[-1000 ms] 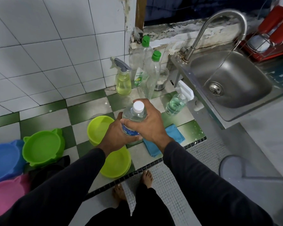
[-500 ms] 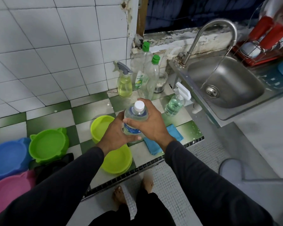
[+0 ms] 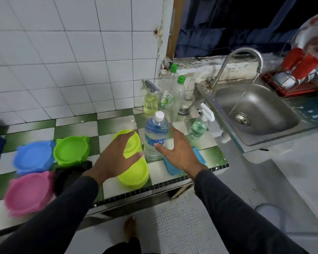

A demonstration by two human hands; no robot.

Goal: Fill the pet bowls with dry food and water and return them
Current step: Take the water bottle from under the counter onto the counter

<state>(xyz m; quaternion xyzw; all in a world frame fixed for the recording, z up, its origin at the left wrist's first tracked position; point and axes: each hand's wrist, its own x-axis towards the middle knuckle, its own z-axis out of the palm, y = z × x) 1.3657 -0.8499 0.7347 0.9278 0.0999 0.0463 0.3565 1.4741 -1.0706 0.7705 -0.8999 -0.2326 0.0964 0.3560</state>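
A clear water bottle (image 3: 155, 136) with a white cap stands upright on the green-and-white checkered counter (image 3: 77, 129). My right hand (image 3: 178, 153) hovers just right of it with fingers spread, holding nothing. My left hand (image 3: 116, 158) is spread over two yellow-green bowls: one (image 3: 134, 143) behind my fingers, one (image 3: 136, 175) near the counter edge. Further left lie a green pet bowl (image 3: 72, 151), a blue one (image 3: 34, 158) and a pink one (image 3: 28, 193).
Behind the water bottle stand a yellow spray bottle (image 3: 150, 101), two green-capped bottles (image 3: 178, 96) and a small pump sprayer (image 3: 200, 123). A blue cloth (image 3: 198, 154) lies under my right hand. A steel sink (image 3: 255, 110) with a tap is at right, a dish rack (image 3: 297, 77) beyond it.
Both hands have let go of the water bottle, which now stands on the counter. They have opened and drawn apart. The view has shifted left, showing more of the bowls.
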